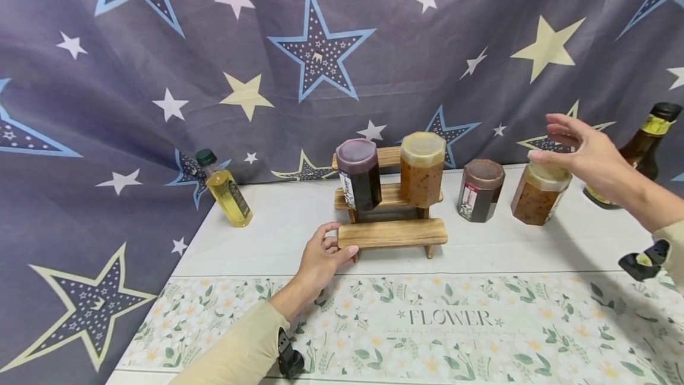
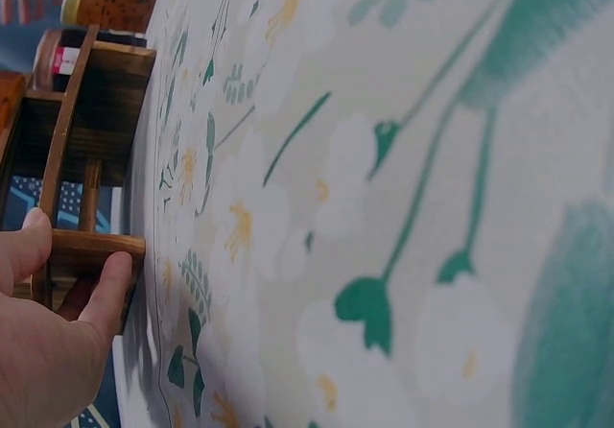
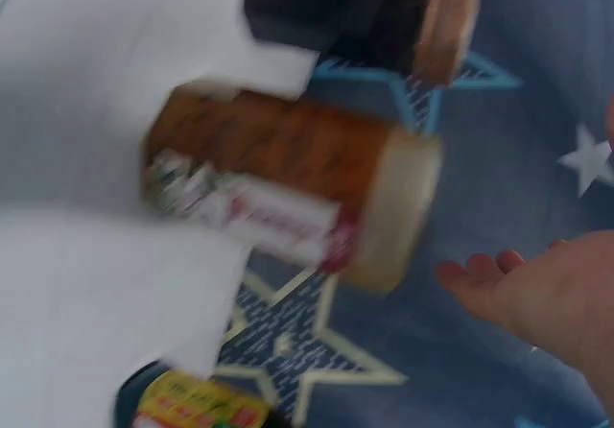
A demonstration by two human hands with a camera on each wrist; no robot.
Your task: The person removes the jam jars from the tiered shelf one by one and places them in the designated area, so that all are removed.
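Observation:
My left hand (image 1: 320,257) pinches the left end of the lowest step of a small wooden tiered stand (image 1: 392,233), thumb and fingers on either side of the board in the left wrist view. On the stand sit a dark jar with a purple lid (image 1: 360,177) and an amber jar with a pale yellow lid (image 1: 422,171). My right hand (image 1: 588,150) hovers over a second amber jar (image 1: 537,195), fingers spread and apart from its pale lid in the right wrist view. Left of that jar stands a dark jar with a brownish lid (image 1: 481,192).
A brown bottle (image 1: 641,150) with a yellow neck label stands at the far right, partly behind my right hand. An oil bottle with a green cap (image 1: 227,192) stands on the left. Behind the table (image 1: 288,248) hangs a star-patterned cloth (image 1: 385,82).

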